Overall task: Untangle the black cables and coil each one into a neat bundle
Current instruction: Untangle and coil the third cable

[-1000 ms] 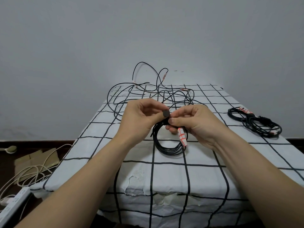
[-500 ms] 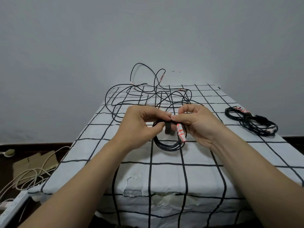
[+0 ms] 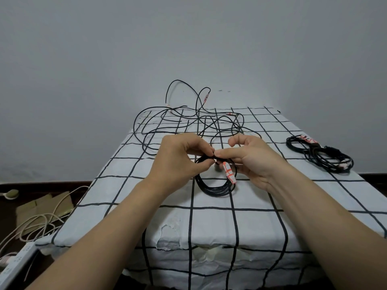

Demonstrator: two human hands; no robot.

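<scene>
Strap (image 3: 217, 168) swung under round black coil (image 3: 215, 190), left hand (image 3: 180, 158), right hand (image 3: 254, 162) pinching.

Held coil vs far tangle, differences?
The held coil is wound into tight stacked loops; the far tangle sprawls in loose, crossing loops. The held coil is pinched at its top by the left hand and right hand; the far tangle lies untouched on the checked cloth. Both are thin black cable with red-and-white tags.
</scene>
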